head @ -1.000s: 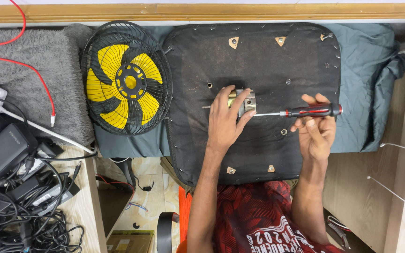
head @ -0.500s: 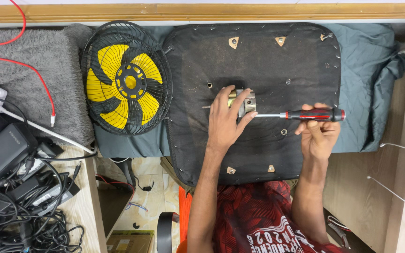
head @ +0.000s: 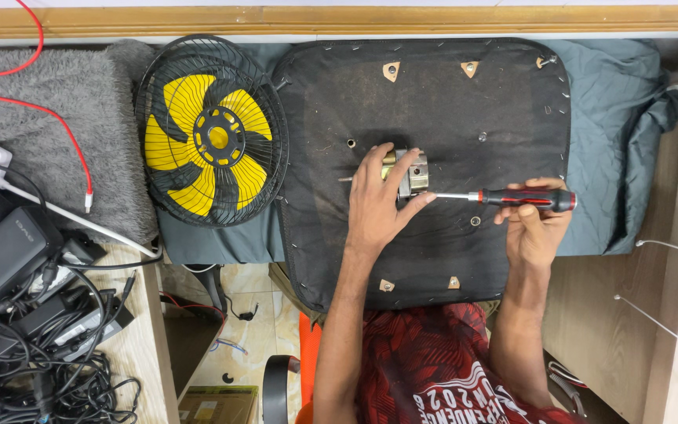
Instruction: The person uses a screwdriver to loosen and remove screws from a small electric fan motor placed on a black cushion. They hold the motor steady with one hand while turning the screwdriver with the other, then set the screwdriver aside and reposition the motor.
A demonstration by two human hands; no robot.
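Pressing down on a small metal bracket (head: 407, 173), the left hand (head: 378, 206) has its fingers spread over and around it; the bracket sits near the middle of a black fabric-covered seat base (head: 433, 110); the right hand (head: 534, 232) has its fingers wrapped around the red-and-black handle of a screwdriver (head: 512, 198), whose thin steel shaft reaches the bracket's right side; keeping the shaft in line with the screw and the bracket pinned flat would likely serve best; left of the seat base lies a round wire-caged fan (head: 209, 141) with glossy yellow blades; beneath the seat base, rumpled grey-green cloth (head: 621, 118).
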